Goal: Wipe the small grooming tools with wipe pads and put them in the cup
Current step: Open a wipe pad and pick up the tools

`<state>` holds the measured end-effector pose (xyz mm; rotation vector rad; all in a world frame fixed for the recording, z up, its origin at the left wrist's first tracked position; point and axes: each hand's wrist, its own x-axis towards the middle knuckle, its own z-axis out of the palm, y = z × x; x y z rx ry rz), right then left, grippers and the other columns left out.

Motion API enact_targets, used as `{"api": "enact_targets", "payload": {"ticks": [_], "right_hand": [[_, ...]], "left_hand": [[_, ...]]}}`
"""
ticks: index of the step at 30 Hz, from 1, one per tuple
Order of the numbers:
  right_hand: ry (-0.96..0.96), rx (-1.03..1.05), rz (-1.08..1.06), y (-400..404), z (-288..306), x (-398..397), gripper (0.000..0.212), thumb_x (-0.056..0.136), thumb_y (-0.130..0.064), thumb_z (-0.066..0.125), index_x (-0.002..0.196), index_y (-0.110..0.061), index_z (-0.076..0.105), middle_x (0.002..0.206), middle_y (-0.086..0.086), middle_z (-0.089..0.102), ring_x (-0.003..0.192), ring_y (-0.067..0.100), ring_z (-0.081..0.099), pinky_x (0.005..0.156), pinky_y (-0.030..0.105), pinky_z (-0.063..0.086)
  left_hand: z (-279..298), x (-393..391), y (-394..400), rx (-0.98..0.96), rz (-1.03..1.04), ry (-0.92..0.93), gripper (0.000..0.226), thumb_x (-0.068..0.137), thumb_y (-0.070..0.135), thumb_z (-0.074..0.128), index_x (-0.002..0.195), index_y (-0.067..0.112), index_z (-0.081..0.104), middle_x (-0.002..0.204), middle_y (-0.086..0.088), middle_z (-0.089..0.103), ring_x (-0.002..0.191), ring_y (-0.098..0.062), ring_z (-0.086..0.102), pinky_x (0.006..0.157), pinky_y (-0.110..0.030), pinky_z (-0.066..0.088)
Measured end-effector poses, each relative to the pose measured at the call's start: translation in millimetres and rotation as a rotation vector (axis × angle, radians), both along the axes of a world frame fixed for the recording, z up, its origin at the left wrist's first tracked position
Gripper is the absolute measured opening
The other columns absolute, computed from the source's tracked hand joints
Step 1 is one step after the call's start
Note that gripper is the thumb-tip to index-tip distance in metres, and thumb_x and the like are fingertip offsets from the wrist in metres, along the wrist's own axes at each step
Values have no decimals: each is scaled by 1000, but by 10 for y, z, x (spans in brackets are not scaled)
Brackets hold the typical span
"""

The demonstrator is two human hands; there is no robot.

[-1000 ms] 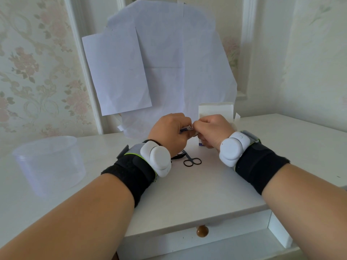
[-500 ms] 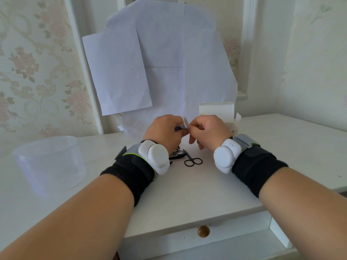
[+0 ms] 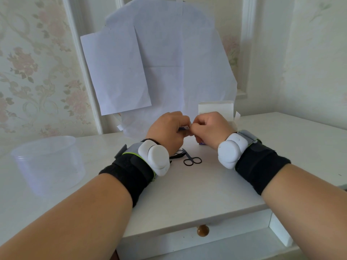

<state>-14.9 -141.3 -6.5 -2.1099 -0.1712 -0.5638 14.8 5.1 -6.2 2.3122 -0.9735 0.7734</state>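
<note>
Both hands meet over the middle of the white table point(image 3: 187, 194), and between them sits a small wipe packet point(image 3: 185, 127) — only a sliver of white and blue shows where the fingertips come together. The left hand point(image 3: 167, 131) has its fingers curled round one end of it; the right hand point(image 3: 211, 128) pinches the other end, thumb and forefinger tight, knuckles up. The packet is held above the tabletop, not touching it.

Just below the hands, on the table, lie small black-handled scissors point(image 3: 191, 159), finger rings towards the front edge, blades pointing back under the left hand. Beside them, half hidden by the left wrist, there is another dark tool point(image 3: 177, 154) — too covered to tell what it is.

Behind the right hand stands a white box point(image 3: 216, 107) with its flap up, near the back edge of the table. Far out by the left edge stands the clear plastic cup point(image 3: 47, 164), upright, well apart from the hands.

Each wrist wears a black band with a white pod on top. At the front edge a drawer with a brown knob point(image 3: 202, 230) stands slightly open. At the back, sheets of white paper point(image 3: 159, 62) are stuck over the wall panel, floral wallpaper on either side.
</note>
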Motion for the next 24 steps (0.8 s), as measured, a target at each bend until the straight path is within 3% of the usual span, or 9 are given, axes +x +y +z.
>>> {"api": "enact_targets", "payload": {"ticks": [4, 7, 10, 13, 15, 17, 19, 24], "right_hand": [[106, 364, 38, -27, 23, 0, 29, 80, -4, 53, 51, -10, 52, 44, 1, 44, 39, 17, 32, 41, 18, 29], [117, 434, 64, -28, 23, 4, 28, 82, -2, 50, 55, -8, 49, 46, 3, 42, 37, 16, 27, 39, 17, 24], [36, 278, 26, -13, -15, 28, 25, 84, -5, 51, 61, -6, 57, 48, 3, 50, 39, 17, 38, 42, 21, 34], [-45, 121, -31, -5, -36, 72, 25, 85, -9, 53, 63, -12, 63, 50, 0, 57, 46, 21, 48, 51, 33, 46], [-76, 44, -54, 4, -49, 92, 23, 88, -14, 56, 67, -15, 65, 51, -3, 60, 45, 14, 51, 57, 37, 52], [-98, -27, -63, 20, -64, 101, 25, 91, -20, 58, 67, -22, 64, 52, -5, 61, 39, 2, 48, 60, 35, 53], [-105, -67, -53, 30, -67, 95, 27, 93, -26, 59, 67, -24, 61, 53, -5, 61, 37, 0, 48, 59, 32, 50], [-33, -160, -14, 49, -39, 34, 24, 94, -25, 54, 71, -19, 59, 55, -5, 61, 42, 14, 49, 55, 30, 47]], "left_hand": [[12, -14, -46, -2, 7, -155, 9, 86, 11, 64, 77, 13, 65, 73, 9, 49, 78, -21, 48, 67, -43, 48], [17, -17, -50, -80, 0, -106, 10, 87, 15, 66, 77, 12, 64, 75, 6, 52, 79, -22, 50, 69, -40, 47], [20, 2, -27, -112, 46, 12, 13, 87, 26, 68, 85, 13, 67, 84, -2, 60, 83, -21, 56, 75, -37, 48], [24, 19, -6, -69, 127, 64, 14, 89, 32, 64, 91, 19, 69, 88, 1, 61, 88, -18, 56, 78, -35, 48], [22, 23, 1, -43, 156, 77, 15, 90, 30, 62, 92, 19, 71, 90, 1, 61, 91, -18, 55, 79, -35, 48], [21, 28, 12, -43, 169, 67, 14, 90, 28, 62, 90, 17, 71, 89, 0, 61, 88, -19, 55, 78, -38, 49], [21, 14, 21, -45, 166, 64, 12, 90, 27, 63, 88, 17, 70, 87, 1, 61, 86, -19, 55, 77, -38, 49], [0, -11, 46, -17, 83, 38, 9, 89, 24, 63, 89, 21, 71, 82, 4, 58, 86, -19, 54, 77, -38, 49]]}}
